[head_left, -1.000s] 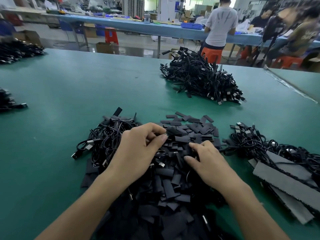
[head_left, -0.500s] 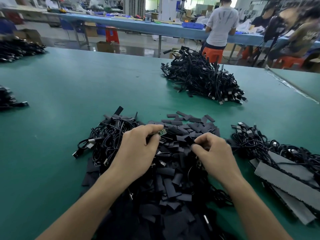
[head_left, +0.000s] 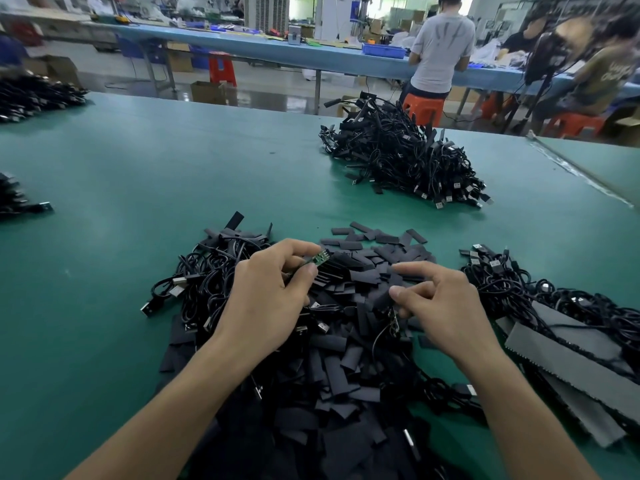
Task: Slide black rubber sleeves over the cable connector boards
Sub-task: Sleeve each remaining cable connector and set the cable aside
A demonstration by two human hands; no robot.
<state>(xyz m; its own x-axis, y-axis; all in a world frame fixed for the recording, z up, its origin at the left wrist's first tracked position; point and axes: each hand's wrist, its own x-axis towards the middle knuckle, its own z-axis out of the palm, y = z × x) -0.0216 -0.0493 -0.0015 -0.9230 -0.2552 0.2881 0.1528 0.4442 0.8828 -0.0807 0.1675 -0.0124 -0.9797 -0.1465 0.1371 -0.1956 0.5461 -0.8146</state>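
Observation:
My left hand [head_left: 266, 292] pinches a small green connector board [head_left: 319, 258] on a black cable, its tip pointing up and right above the pile. My right hand [head_left: 440, 303] pinches a flat black rubber sleeve [head_left: 381, 301] between thumb and fingers, a hand's width right of the board. Under both hands lies a heap of loose black sleeves [head_left: 346, 368] on the green table [head_left: 173, 188]. A tangle of black cables [head_left: 211, 271] with USB plugs sits under and left of my left hand.
A big pile of black cables [head_left: 405, 161] lies at the far middle of the table. More cables [head_left: 554, 292] and grey foam strips [head_left: 571, 362] lie at the right. Small cable piles sit at the left edge [head_left: 17, 199]. People work at a blue bench behind.
My left hand has lifted the green board clear of the pile. My right hand has picked a sleeve out of the heap and raised it, fingers now curled round it.

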